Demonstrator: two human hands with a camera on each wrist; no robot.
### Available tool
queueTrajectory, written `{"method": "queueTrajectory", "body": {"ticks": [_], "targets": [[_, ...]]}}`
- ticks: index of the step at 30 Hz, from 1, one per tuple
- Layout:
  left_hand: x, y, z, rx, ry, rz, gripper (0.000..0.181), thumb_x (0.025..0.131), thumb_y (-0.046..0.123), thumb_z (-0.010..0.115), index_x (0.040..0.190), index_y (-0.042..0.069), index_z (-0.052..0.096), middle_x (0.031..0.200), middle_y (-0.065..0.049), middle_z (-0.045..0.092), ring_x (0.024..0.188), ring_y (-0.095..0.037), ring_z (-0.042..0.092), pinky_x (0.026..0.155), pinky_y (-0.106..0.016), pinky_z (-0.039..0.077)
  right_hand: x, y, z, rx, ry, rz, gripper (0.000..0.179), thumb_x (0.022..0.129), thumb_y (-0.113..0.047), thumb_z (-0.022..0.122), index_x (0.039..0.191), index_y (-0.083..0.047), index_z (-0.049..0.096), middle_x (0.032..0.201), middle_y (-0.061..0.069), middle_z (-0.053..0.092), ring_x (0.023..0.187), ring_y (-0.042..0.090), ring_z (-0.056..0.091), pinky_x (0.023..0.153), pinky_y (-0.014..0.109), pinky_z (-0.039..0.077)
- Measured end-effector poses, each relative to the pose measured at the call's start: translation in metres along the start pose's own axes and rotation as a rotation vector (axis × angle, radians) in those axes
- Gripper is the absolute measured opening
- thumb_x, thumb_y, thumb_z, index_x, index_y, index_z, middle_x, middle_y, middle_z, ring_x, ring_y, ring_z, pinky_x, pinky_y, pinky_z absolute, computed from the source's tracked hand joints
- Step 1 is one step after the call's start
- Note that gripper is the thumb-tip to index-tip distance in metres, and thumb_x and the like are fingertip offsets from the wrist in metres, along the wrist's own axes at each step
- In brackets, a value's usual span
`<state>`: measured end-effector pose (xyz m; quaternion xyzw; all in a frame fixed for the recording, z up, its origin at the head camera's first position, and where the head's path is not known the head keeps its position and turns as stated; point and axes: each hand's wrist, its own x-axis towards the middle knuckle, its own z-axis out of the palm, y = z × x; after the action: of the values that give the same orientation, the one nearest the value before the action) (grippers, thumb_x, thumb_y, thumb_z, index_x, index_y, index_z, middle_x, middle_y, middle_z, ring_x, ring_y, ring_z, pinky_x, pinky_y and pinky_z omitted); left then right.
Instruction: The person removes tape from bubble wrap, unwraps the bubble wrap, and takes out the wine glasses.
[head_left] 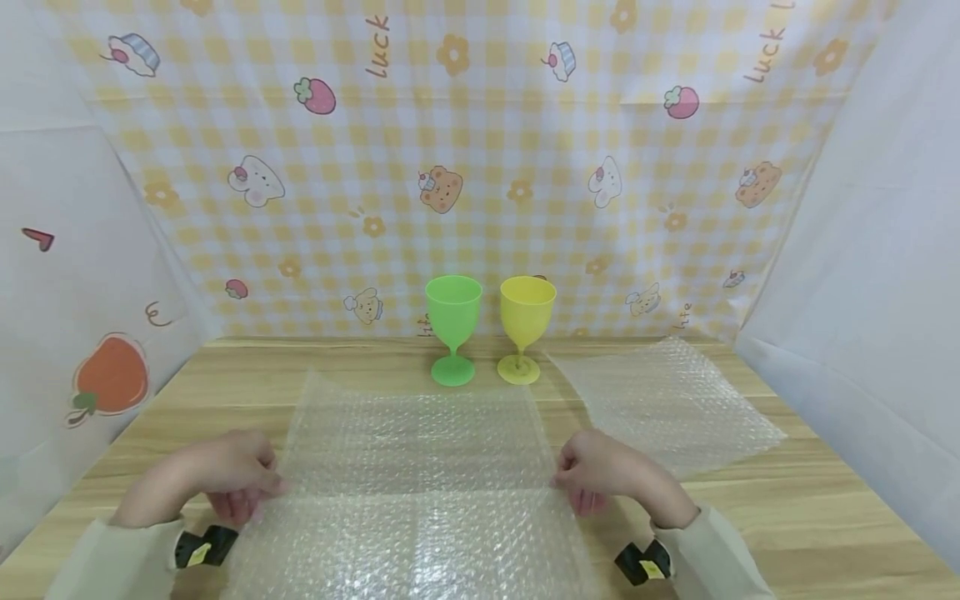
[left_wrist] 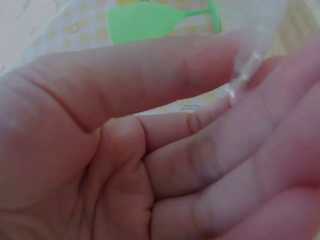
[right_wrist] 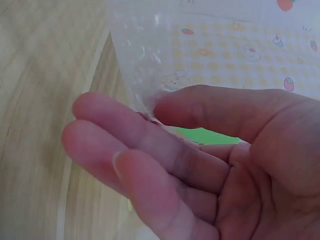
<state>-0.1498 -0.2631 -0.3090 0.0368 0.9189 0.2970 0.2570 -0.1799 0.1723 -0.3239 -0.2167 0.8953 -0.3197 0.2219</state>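
Note:
A clear sheet of bubble wrap [head_left: 420, 442] spreads over the middle of the table, with a crease running across it between the hands. My left hand [head_left: 238, 475] pinches its left edge between thumb and index finger; the left wrist view shows the wrap's edge [left_wrist: 245, 75] between them. On the opposite edge my right hand [head_left: 592, 471] pinches the sheet the same way, its other fingers loosely bent. Behind the sheet stand a green goblet [head_left: 453, 312] and a yellow goblet [head_left: 527, 312], both upright and apart from the hands.
A second bubble wrap sheet [head_left: 675, 408] lies flat on the wooden table [head_left: 817, 500] at the back right. A checked cloth [head_left: 487, 142] hangs behind the goblets. White cloths close off both sides.

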Motion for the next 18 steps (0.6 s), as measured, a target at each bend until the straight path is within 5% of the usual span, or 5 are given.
{"method": "queueTrajectory", "body": {"ticks": [9, 18], "targets": [[0.006, 0.007, 0.0, -0.172, -0.106, 0.279, 0.024, 0.092, 0.016, 0.054, 0.073, 0.0, 0.054, 0.062, -0.004, 0.062, 0.053, -0.013, 0.06, 0.046, -0.022, 0.05, -0.015, 0.008, -0.031, 0.161, 0.042, -0.018, 0.019, 0.091, -0.015, 0.054, 0.092, 0.004, 0.055, 0.063, 0.009, 0.064, 0.051, 0.02, 0.062, 0.048, 0.035, 0.055], [0.012, 0.037, 0.011, -0.342, -0.167, 0.457, 0.028, 0.097, 0.021, 0.047, 0.084, -0.003, 0.054, 0.072, -0.007, 0.067, 0.061, -0.011, 0.064, 0.056, -0.031, 0.056, -0.052, 0.028, -0.081, 0.264, 0.068, -0.091, 0.026, 0.096, -0.016, 0.048, 0.099, 0.01, 0.049, 0.065, 0.007, 0.066, 0.051, 0.013, 0.062, 0.047, 0.033, 0.054]]}}
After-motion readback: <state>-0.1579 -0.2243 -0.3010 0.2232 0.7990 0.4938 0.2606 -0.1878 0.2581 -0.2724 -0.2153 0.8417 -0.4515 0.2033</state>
